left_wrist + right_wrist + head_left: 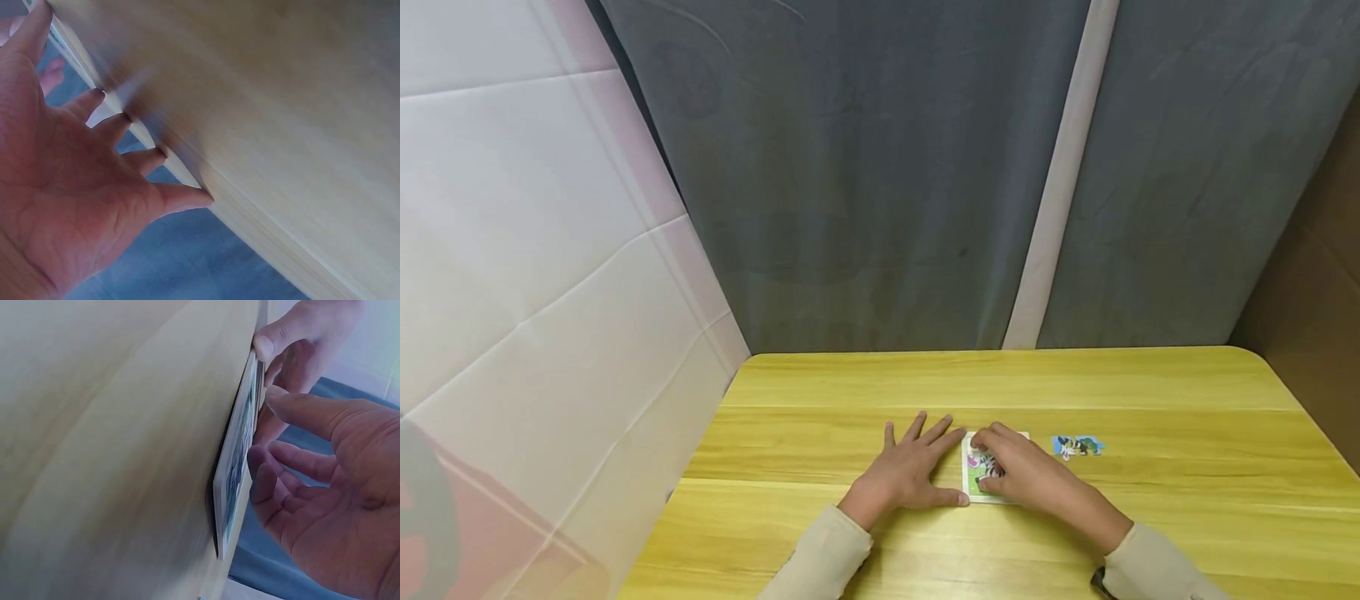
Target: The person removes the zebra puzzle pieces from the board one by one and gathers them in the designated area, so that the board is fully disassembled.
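A small framed jigsaw puzzle (976, 485) with a zebra picture lies flat on the table. My left hand (906, 475) rests spread on the tabletop, its thumb and index fingertips touching the frame's left edge. Over the puzzle is my right hand (1030, 471), with bent fingers at the upper part of the picture and the thumb lower down. In the right wrist view, the puzzle (235, 464) appears edge-on, with those fingertips at its face and nothing visible between thumb and fingers. The hand covers the picture's right side.
To the right of the puzzle, loose jigsaw pieces (1077, 447) with a blue and green print lie on the wooden table (820, 454). Grey curtain (880, 208) hangs behind the table's far edge. White panels (535, 208) stand at left, a brown one (1315, 275) at right.
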`<act>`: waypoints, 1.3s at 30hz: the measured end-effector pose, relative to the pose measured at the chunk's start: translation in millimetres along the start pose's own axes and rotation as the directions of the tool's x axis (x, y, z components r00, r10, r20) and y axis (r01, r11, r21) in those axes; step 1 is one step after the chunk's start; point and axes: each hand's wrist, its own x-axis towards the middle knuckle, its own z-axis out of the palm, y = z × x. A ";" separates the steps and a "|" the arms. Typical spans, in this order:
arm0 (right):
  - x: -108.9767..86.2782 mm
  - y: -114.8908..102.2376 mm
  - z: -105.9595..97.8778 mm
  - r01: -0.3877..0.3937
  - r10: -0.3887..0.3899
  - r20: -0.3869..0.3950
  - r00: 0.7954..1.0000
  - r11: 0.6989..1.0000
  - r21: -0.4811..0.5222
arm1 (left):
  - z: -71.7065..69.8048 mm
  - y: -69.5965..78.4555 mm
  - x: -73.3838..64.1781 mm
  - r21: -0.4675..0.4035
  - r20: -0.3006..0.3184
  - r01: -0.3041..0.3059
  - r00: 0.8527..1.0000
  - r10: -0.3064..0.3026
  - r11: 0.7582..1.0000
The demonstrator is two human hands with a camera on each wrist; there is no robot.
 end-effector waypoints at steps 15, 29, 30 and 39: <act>-2.2 -1.8 11.2 -0.016 0.011 -0.068 0.998 0.998 -0.068 | -1.7 0.7 -1.2 -0.010 0.001 0.004 1.000 -0.004 1.000; 3.4 4.5 11.1 -0.003 0.003 -0.058 0.998 1.000 0.011 | -1.7 -0.9 -0.6 -0.005 0.004 0.005 1.000 -0.005 1.000; 4.2 5.1 10.6 0.009 -0.008 -0.055 0.998 1.000 0.022 | -1.6 -1.2 -0.5 -0.002 0.002 0.005 1.000 -0.005 1.000; 12.1 7.3 2.6 0.033 -0.034 0.017 0.999 0.996 0.084 | -0.3 -3.0 -0.3 -0.002 -0.002 0.004 1.000 -0.004 1.000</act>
